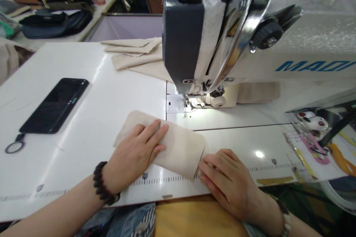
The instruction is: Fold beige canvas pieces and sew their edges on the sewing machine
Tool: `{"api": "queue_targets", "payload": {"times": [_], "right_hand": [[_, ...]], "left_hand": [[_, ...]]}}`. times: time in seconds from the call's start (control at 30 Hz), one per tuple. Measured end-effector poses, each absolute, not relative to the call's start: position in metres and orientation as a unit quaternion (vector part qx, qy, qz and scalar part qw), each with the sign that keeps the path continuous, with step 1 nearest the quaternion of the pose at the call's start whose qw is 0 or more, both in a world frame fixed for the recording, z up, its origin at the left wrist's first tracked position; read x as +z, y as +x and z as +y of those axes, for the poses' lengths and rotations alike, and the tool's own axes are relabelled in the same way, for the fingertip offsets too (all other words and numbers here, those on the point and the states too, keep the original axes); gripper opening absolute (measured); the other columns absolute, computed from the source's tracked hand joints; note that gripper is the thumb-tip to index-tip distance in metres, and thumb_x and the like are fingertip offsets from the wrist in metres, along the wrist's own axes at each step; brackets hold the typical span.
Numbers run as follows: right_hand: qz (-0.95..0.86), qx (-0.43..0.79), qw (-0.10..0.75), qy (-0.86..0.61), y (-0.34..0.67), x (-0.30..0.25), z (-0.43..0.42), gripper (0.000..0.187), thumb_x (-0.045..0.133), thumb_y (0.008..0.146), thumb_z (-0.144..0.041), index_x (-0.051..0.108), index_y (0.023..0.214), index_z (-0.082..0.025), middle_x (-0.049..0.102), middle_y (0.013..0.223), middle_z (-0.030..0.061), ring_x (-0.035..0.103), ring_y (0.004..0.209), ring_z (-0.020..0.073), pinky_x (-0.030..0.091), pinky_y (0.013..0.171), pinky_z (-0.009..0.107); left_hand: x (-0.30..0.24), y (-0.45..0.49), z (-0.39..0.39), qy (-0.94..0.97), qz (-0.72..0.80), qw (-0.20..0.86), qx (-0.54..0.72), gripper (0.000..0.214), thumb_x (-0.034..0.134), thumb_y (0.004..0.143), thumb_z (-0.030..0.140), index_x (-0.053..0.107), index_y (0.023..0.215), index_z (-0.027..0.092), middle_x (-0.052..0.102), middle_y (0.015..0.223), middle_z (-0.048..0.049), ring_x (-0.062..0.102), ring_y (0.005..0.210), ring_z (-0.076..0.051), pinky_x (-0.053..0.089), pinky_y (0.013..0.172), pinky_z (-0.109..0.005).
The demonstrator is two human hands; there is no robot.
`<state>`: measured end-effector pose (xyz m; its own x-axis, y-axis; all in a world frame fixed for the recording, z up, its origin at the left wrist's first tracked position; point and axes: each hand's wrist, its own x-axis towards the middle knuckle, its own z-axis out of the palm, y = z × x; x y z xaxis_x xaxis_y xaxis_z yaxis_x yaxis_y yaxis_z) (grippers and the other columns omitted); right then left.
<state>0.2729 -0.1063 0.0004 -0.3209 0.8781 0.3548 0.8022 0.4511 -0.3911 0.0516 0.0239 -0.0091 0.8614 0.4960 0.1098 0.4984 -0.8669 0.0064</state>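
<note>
A beige fabric piece (180,144), layered and with rounded corners at its left end, lies at a slant on the white sewing table in front of the machine. My left hand (139,144) rests flat on its left half, fingers stretched out and pressing it down. At the right end, my right hand (226,179) has its thumb and fingertips closed on the fabric's edge. Just behind the fabric are the needle and presser foot (190,102) of the sewing machine (183,33), lit by a small lamp.
A black phone (55,105) with a ring strap lies on the left. Folded beige cloth (139,53) sits behind the machine head, and another fabric strip (257,92) lies under its arm. Small tools and a pink item (314,146) are at the right. Dark pouches (55,22) cover a side table.
</note>
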Motion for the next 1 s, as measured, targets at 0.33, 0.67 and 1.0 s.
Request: {"api": "queue_targets", "payload": {"times": [0.33, 0.67, 1.0], "right_hand": [[-0.815, 0.117, 0.245, -0.513, 0.267, -0.002, -0.106, 0.014, 0.045, 0.085, -0.017, 0.055, 0.095, -0.015, 0.062, 0.095, 0.0067, 0.053, 0.097, 0.0193, 0.031, 0.102, 0.044], [-0.799, 0.068, 0.246, -0.544, 0.261, -0.002, -0.104, 0.028, 0.040, 0.089, -0.018, 0.052, 0.110, -0.005, 0.057, 0.095, 0.0150, 0.055, 0.090, 0.0208, 0.053, 0.077, 0.034], [-0.807, 0.042, 0.245, -0.536, 0.262, -0.006, -0.103, 0.028, 0.040, 0.089, -0.019, 0.059, 0.104, -0.003, 0.062, 0.104, 0.0155, 0.058, 0.093, 0.0227, 0.050, 0.087, 0.037]], "left_hand": [[-0.009, 0.054, 0.023, -0.965, -0.257, 0.028, -0.043, 0.043, 0.030, 0.094, 0.030, 0.042, 0.127, 0.005, 0.048, 0.127, -0.0182, 0.046, 0.109, -0.030, 0.042, 0.083, -0.043], [-0.006, 0.055, 0.022, -0.964, -0.253, 0.049, -0.072, 0.040, 0.036, 0.092, 0.028, 0.048, 0.122, 0.003, 0.047, 0.122, -0.0198, 0.049, 0.093, -0.028, 0.044, 0.079, -0.041], [-0.006, 0.057, 0.023, -0.965, -0.245, 0.063, -0.072, 0.040, 0.037, 0.092, 0.027, 0.049, 0.120, 0.002, 0.049, 0.118, -0.0191, 0.048, 0.087, -0.026, 0.044, 0.077, -0.039]]}}
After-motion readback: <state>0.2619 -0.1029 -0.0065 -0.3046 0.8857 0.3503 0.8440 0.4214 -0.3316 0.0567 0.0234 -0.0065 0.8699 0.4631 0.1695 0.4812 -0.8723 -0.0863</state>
